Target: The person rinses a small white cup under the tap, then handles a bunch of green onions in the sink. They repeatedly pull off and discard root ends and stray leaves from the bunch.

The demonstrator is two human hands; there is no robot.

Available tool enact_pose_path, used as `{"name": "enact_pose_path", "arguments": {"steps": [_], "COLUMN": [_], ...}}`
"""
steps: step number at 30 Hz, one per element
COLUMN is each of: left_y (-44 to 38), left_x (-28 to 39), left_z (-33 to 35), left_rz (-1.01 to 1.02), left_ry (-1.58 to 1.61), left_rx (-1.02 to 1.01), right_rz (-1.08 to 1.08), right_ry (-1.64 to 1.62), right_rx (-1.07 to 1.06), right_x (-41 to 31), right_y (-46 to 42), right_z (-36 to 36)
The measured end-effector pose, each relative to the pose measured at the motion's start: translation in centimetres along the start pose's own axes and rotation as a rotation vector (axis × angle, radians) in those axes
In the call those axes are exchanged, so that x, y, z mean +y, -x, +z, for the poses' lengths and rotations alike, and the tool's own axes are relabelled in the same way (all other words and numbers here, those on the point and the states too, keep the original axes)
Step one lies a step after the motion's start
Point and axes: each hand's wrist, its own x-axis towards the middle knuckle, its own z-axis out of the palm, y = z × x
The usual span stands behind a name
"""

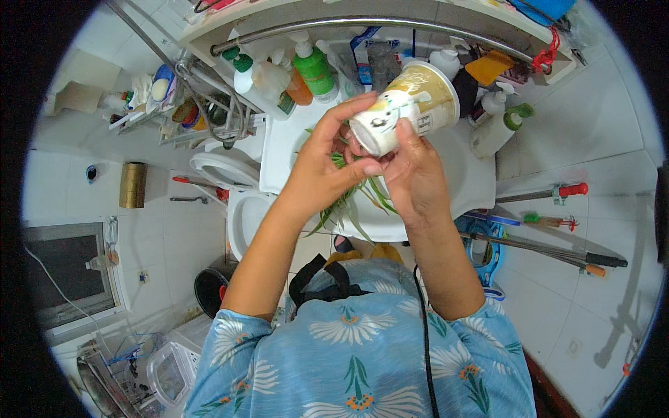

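Above the white washbasin (465,172), my right hand (415,175) grips a white and gold paper cup (436,102) from below, its thumb on the side. The cup is tilted, its rim towards the upper right; a small white cup-like piece with a drawn face (384,123) overlaps its lower end. My left hand (332,157) touches that piece at its left side, fingers bent round it and thumb near its base. Long thin green plant leaves (339,209) hang beneath both hands over the basin, some with brownish tips. Where their stems are held is hidden by the hands.
Pump and spray bottles, among them a green bottle (315,70), line the basin's back under a shelf with a metal rail (366,22). A toilet (245,214) and a black bin (211,290) are at the left. Long-handled tools (543,248) hang on the right wall.
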Motion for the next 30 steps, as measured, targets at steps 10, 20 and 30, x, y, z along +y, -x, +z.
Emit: {"name": "enact_pose_path", "arguments": {"steps": [10,20,30], "left_y": [0.8,1.1,0.9], "left_x": [-0.4,-0.5,-2.8], "left_z": [2.7,3.3,2.4], "left_rz": [-0.012,-0.363,-0.283], "left_ry": [-0.057,0.110,0.021], "left_rx": [0.272,0.297,0.245], "right_rz": [-0.277,-0.258,-0.594], "right_ry": [0.417,0.529,0.968], "right_rx": [0.049,0.096,0.041], "right_x": [2.0,1.1,1.5], "right_y": [0.7,-0.7,-2.4], "right_z": [1.6,-0.4,-1.4]}}
